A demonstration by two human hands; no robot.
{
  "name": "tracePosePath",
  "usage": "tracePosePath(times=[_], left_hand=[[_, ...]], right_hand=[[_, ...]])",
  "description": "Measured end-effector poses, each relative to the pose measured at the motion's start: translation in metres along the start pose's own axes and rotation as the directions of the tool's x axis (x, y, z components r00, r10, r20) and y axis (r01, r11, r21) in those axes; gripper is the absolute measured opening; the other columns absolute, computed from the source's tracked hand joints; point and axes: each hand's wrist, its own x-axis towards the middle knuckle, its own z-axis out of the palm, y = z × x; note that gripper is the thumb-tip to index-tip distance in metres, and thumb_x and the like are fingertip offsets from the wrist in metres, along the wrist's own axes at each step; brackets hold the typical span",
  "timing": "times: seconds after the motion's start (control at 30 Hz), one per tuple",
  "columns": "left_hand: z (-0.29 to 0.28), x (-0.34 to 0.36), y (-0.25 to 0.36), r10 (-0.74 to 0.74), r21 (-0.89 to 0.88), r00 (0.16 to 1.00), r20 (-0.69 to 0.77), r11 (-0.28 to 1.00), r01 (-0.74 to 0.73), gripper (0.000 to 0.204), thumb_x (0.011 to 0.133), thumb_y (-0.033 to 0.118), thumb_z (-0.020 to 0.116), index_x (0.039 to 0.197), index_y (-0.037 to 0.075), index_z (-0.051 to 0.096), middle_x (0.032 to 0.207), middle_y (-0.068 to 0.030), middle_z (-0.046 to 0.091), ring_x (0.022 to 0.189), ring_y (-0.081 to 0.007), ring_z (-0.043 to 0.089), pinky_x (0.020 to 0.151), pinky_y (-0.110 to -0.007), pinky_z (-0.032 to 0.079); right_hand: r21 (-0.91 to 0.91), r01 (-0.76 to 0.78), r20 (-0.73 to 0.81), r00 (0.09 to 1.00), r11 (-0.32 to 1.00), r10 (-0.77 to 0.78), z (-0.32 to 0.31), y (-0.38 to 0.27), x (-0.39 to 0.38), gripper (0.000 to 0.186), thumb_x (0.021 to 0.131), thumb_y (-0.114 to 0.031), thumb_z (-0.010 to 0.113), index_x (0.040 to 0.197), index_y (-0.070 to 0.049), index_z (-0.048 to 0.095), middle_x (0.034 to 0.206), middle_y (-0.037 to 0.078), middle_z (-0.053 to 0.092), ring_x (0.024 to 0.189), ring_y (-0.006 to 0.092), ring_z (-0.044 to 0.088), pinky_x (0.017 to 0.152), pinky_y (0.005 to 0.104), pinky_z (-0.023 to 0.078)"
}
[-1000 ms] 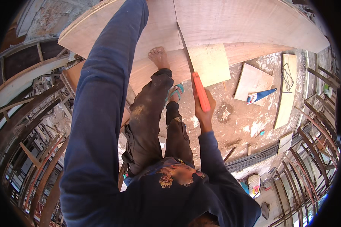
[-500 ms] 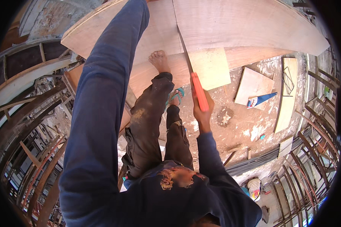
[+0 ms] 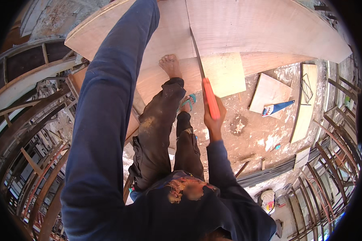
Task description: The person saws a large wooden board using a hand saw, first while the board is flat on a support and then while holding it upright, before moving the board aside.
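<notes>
My right hand (image 3: 214, 117) grips the orange handle of a handsaw (image 3: 210, 97). Its dark blade (image 3: 197, 52) runs up into a cut in a large plywood sheet (image 3: 261, 28) that spans the top of the view. My left arm, in a dark blue sleeve (image 3: 108, 100), reaches up over the sheet's left half; my left hand is out of the picture beyond the top edge. My bare left foot (image 3: 171, 66) presses on a lower plywood board (image 3: 157, 78). My right foot wears a teal sandal (image 3: 188, 101) on the dirt floor.
A second saw with a blue blade (image 3: 277, 107) lies on a small plywood offcut (image 3: 267, 91) at right. A long narrow board (image 3: 305, 104) lies beyond it. Curved wooden frames (image 3: 24, 120) crowd the left. Steel rods (image 3: 269, 170) and a bucket (image 3: 267, 199) lie lower right.
The saw and my right hand have shifted slightly upward along the cut. My left arm and feet stay in place.
</notes>
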Motion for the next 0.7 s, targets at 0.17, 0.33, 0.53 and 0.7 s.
tracePosePath(times=[0.17, 0.33, 0.53, 0.7], left_hand=[[-0.011, -0.019, -0.001, -0.082, 0.032, 0.991, 0.105, 0.996, 0.079, 0.099, 0.082, 0.077, 0.058, 0.137, -0.005, 0.054, 0.139, -0.0298, 0.056, 0.132, -0.0408, 0.052, 0.109, -0.048, 0.042], [0.005, -0.003, 0.014, -0.015, 0.018, 1.000, 0.018, 1.000, 0.014, 0.100, 0.082, 0.077, 0.058, 0.136, -0.008, 0.054, 0.138, -0.0304, 0.056, 0.132, -0.0407, 0.053, 0.109, -0.048, 0.041], [0.000, -0.004, -0.011, -0.022, 0.035, 1.000, 0.022, 0.999, 0.021, 0.101, 0.082, 0.078, 0.058, 0.135, -0.008, 0.054, 0.136, -0.0308, 0.058, 0.129, -0.0417, 0.055, 0.107, -0.049, 0.044], [-0.014, -0.019, 0.010, -0.065, 0.005, 0.996, 0.065, 0.998, 0.065, 0.100, 0.082, 0.076, 0.059, 0.135, -0.008, 0.054, 0.134, -0.0311, 0.059, 0.128, -0.0420, 0.056, 0.107, -0.049, 0.044]], right_hand=[[-0.046, -0.078, 0.104, 0.991, 0.996, 0.082, -0.029, -0.023, -0.030, 0.046, 0.080, 0.006, 0.057, 0.125, 0.005, 0.065, 0.114, 0.022, 0.072, 0.106, 0.0288, 0.072, 0.091, 0.0357, 0.054], [-0.046, 0.030, -0.024, 0.999, 0.999, -0.031, 0.076, 0.007, 0.164, 0.028, 0.082, -0.002, 0.062, 0.108, 0.001, 0.069, 0.080, 0.019, 0.067, 0.071, 0.0285, 0.066, 0.068, 0.0365, 0.052], [-0.045, -0.076, 0.065, 0.995, 0.996, 0.079, -0.020, -0.005, -0.036, 0.045, 0.082, 0.002, 0.059, 0.126, 0.002, 0.065, 0.111, 0.021, 0.072, 0.101, 0.0294, 0.073, 0.087, 0.0372, 0.055], [0.016, -0.029, 0.039, 0.999, 0.999, 0.029, -0.002, -0.003, 0.006, 0.039, 0.082, 0.003, 0.060, 0.120, 0.003, 0.068, 0.106, 0.020, 0.073, 0.094, 0.0277, 0.073, 0.085, 0.0352, 0.055]])
